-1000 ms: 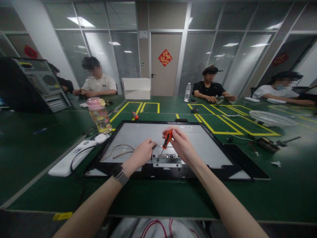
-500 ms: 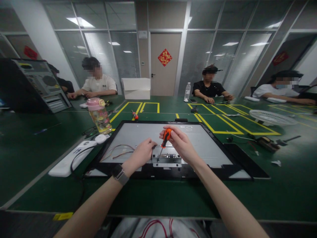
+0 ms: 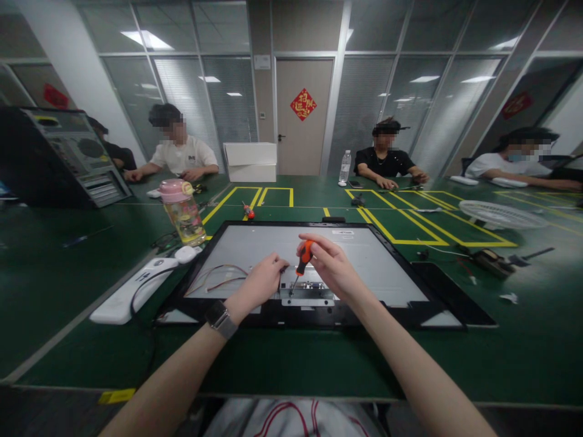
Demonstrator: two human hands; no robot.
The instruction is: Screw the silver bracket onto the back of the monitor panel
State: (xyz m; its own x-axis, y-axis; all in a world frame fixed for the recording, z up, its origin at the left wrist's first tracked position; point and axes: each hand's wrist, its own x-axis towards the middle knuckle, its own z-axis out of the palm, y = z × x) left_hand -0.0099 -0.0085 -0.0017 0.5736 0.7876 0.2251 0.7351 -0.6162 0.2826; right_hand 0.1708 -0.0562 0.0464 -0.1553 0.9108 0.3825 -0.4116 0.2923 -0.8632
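A black-framed monitor panel (image 3: 382,267) lies face down on the green table, its grey metal back up. My right hand (image 3: 332,267) is closed round an orange-handled screwdriver (image 3: 304,256), whose tip points down at the small metal bracket (image 3: 310,292) near the panel's front edge. My left hand (image 3: 259,282) rests beside the bracket with fingers curled at the tip of the screwdriver; what they pinch is too small to see. A watch sits on my left wrist. Thin coloured wires (image 3: 218,279) lie on the panel to the left.
A pink-lidded bottle (image 3: 182,212) and a white power strip (image 3: 132,288) stand left of the panel. A computer case (image 3: 68,155) is far left. A small red screwdriver (image 3: 248,211), a white box (image 3: 250,162), a fan grille (image 3: 501,215) and three seated people lie beyond.
My right hand has shifted the screwdriver handle slightly, tilting and lowering it over the bracket. My left hand has stayed in place.
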